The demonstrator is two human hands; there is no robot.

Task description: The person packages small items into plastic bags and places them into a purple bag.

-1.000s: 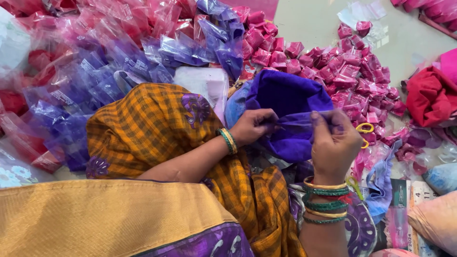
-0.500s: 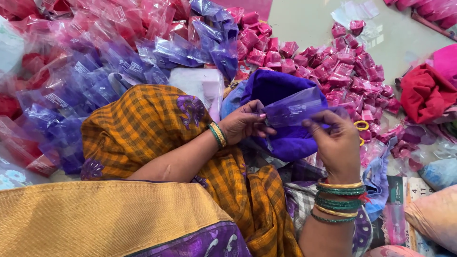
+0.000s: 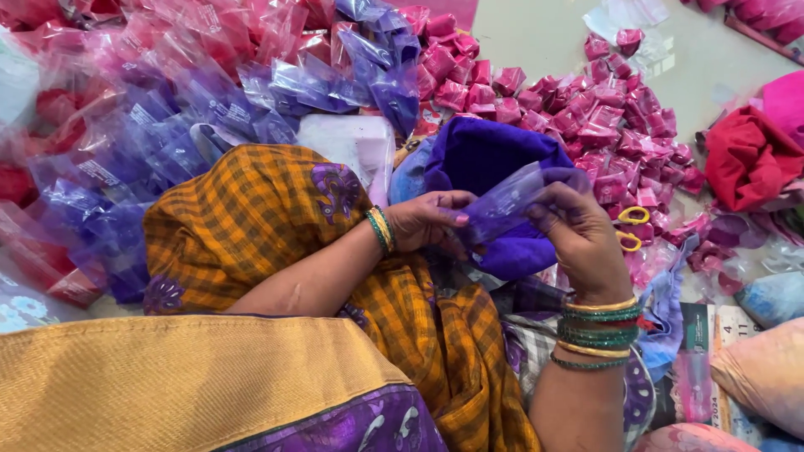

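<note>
Clear packet [image 3: 502, 205] between both hands (purple inside)

The light is bright and soft, with only faint shadows. The shiny plastic packets [image 3: 167, 125] far left of the hands [image 3: 502, 226] glint with little white spots. Things near the hands look sharp; the left edge looks a bit blurry.

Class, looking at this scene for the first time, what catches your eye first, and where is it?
At centre, the left hand and right hand hold a clear packet of purple cloth. Heaps of purple packets and pink packets crowd the floor beyond. An orange checked cloth drapes the lap.
</note>
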